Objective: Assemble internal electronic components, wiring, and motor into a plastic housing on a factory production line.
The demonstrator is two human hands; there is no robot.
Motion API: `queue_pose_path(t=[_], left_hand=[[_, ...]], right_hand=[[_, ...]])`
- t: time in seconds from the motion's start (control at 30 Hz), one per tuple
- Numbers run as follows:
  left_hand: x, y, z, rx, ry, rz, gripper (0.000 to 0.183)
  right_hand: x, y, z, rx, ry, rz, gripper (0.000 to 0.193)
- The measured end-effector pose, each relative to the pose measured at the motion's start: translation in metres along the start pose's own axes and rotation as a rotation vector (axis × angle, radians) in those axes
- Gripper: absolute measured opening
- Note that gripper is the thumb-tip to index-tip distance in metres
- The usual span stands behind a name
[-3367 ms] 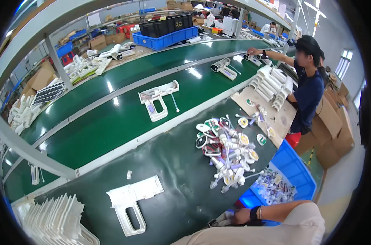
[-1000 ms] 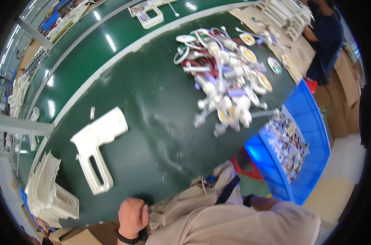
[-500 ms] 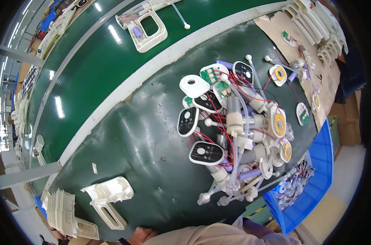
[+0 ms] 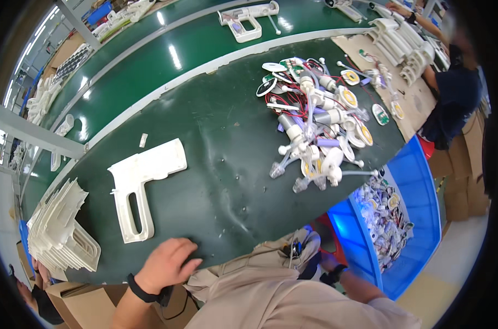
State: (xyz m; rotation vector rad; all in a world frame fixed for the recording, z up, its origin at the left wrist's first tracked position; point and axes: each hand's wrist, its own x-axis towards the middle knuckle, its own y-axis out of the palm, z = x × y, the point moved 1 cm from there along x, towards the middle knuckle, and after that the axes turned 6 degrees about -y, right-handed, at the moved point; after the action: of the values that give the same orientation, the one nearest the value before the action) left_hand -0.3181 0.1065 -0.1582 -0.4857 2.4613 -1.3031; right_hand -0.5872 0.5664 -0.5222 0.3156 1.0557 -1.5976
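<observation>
My left hand (image 4: 169, 262), with a dark band at its wrist, lies at the near edge of the green table, its thumb apart from loosely bent fingers; nothing is in it. Just beyond it is a white pistol-shaped plastic housing half (image 4: 136, 183). My right hand (image 4: 330, 262) is low beside my body, close to a red stool (image 4: 327, 236) and the blue bin; its fingers are mostly hidden. To the right on the table, a tangled heap of white pump assemblies (image 4: 320, 120) shows motors, red wires, clear tubes and oval panels.
Nested white housings (image 4: 62, 230) stand at the table's left edge. A blue bin (image 4: 419, 192) holds more wired parts at right. Beyond a raised rail runs a green belt (image 4: 134, 82) carrying an assembled body (image 4: 243, 22). Another person (image 4: 452, 93) is at far right, near stacked housings (image 4: 400, 46).
The view has tilted and pulled back, so the things look smaller and shifted. My left hand shows more fully, and my right hand has come into view. The heap stays on the table.
</observation>
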Motion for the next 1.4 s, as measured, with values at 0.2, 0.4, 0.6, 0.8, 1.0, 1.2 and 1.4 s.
queue_pose_path(t=[0.2, 0.4, 0.6, 0.8, 1.0, 1.2, 1.4], left_hand=[[-0.040, -0.061, 0.030, 0.303, -0.267, -0.480, 0.048], [-0.039, -0.041, 0.085, 0.319, -0.361, -0.310, 0.052], [-0.021, -0.044, 0.042, 0.443, -0.431, -0.209, 0.051], [-0.012, -0.122, -0.011, 0.233, -0.377, -0.208, 0.056], [0.090, -0.152, -0.053, 0.225, 0.198, -0.113, 0.049], [0.218, -0.129, -0.095, -0.160, 0.495, -0.322, 0.052], [0.264, -0.130, -0.150, -0.547, 0.456, -0.430, 0.045]], right_hand=[[-0.100, -0.150, 0.195, 0.042, -0.261, -0.047, 0.017], [-0.174, -0.267, 0.404, 0.184, -1.032, -0.333, 0.015], [-0.062, -0.318, 0.522, -0.481, -1.286, -0.649, 0.021], [0.057, -0.331, 0.527, -1.097, -1.039, -0.653, 0.021], [0.046, -0.386, 0.501, -0.261, -1.072, -0.654, 0.013], [-0.003, -0.402, 0.507, 0.397, -1.234, -0.627, 0.024], [-0.055, -0.410, 0.539, 0.650, -1.657, -0.704, 0.027]])
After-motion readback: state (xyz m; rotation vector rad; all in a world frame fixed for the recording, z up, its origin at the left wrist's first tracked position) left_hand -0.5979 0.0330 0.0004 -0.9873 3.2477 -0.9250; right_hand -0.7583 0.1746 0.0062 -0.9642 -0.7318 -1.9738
